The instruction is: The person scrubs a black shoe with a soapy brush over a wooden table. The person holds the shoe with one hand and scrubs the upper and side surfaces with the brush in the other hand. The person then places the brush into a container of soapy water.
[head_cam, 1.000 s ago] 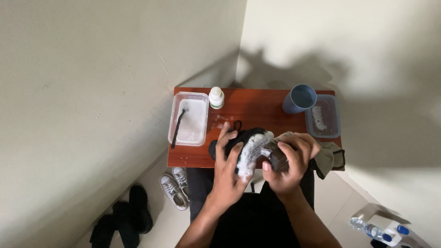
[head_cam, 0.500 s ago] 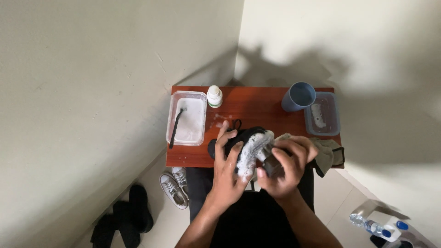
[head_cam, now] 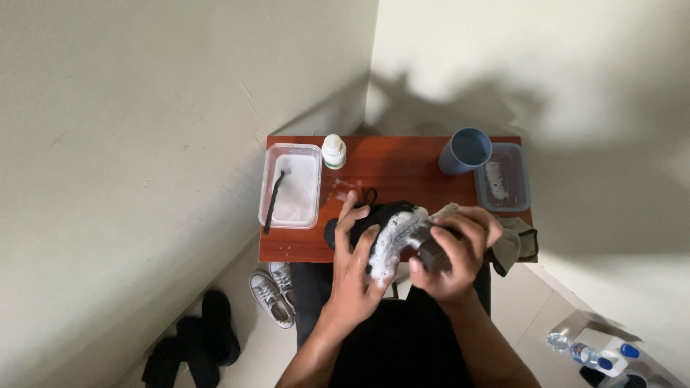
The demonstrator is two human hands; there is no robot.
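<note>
A black shoe [head_cam: 384,219] covered in white foam lies over the near edge of a small red-brown table [head_cam: 402,169]. My left hand [head_cam: 356,262] grips the shoe from its left side, fingers spread over the upper. My right hand [head_cam: 453,251] is closed around a dark brush-like object pressed against the foamy side of the shoe. A grey-green cloth [head_cam: 514,244] hangs off the table edge to the right of my right hand.
A clear tub [head_cam: 291,185] with white liquid and a dark stick stands at the table's left. A small white bottle [head_cam: 333,151], a blue-grey cup [head_cam: 465,149] and a second tub [head_cam: 503,178] sit at the back. Grey sneakers [head_cam: 272,291], black shoes [head_cam: 194,341] and water bottles [head_cam: 586,353] lie on the floor.
Both hands have stayed on the shoe. My right hand has shifted slightly left and down along its foamy side.
</note>
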